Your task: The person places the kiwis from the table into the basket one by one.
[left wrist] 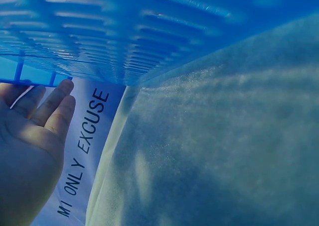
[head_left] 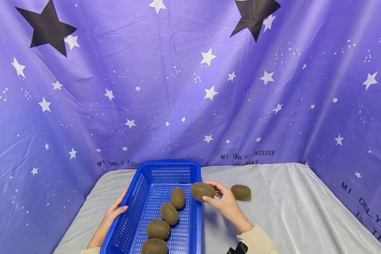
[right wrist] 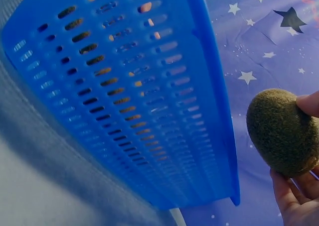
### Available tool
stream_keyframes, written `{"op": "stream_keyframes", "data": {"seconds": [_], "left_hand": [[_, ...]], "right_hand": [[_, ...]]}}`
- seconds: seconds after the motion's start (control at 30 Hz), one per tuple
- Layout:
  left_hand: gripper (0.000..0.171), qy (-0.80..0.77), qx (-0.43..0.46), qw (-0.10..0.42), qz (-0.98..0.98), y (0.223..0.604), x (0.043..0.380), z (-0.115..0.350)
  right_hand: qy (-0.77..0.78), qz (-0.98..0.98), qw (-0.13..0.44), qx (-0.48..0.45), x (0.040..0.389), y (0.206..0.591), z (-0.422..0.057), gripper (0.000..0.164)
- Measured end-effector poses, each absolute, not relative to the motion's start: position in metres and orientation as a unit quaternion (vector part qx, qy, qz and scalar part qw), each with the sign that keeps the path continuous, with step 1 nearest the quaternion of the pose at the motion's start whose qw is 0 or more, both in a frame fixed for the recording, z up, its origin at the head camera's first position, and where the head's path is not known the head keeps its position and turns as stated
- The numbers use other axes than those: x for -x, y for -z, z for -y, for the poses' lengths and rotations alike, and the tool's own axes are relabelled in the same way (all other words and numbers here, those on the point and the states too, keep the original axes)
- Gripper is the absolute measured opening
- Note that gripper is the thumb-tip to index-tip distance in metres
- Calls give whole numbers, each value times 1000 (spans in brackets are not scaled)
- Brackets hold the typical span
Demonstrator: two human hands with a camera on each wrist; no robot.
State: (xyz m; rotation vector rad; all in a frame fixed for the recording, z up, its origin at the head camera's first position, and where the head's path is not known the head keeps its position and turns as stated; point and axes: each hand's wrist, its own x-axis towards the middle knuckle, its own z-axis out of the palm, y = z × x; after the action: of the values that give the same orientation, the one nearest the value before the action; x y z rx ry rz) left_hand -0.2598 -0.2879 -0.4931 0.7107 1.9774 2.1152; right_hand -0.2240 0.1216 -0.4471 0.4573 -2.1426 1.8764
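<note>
A blue plastic basket with slotted sides lies lengthwise before me. My left hand holds its left rim, thumb over the edge and fingers reaching up underneath, as the left wrist view shows. Between thumb and fingers my right hand grips a brown kiwi, raised over the basket's right rim. The right wrist view shows this kiwi from the side, past the basket wall. Several more kiwis lie in a slanting row inside the basket. Another kiwi rests on the cloth just beyond my right hand.
A pale grey cloth covers the table. Behind it and along both sides hangs a purple curtain with stars and printed words. A black device sits at my right wrist.
</note>
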Motion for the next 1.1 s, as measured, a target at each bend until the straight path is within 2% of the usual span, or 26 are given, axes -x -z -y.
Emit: {"op": "stream_keyframes", "data": {"seconds": [0.23,0.33,0.57,1.1], "left_hand": [[60,-695,-306,44,-649,496,266,287],[60,-701,-320,51,-635,496,267,287],[62,-712,-284,82,-637,494,263,288],[61,-704,-299,58,-641,496,262,287]], "right_hand": [[-621,756,117,-174,223,446,-111,43],[-592,773,122,-190,224,447,-105,43],[-573,786,110,-204,221,449,-94,44],[-578,786,79,-203,222,456,-90,45]]}}
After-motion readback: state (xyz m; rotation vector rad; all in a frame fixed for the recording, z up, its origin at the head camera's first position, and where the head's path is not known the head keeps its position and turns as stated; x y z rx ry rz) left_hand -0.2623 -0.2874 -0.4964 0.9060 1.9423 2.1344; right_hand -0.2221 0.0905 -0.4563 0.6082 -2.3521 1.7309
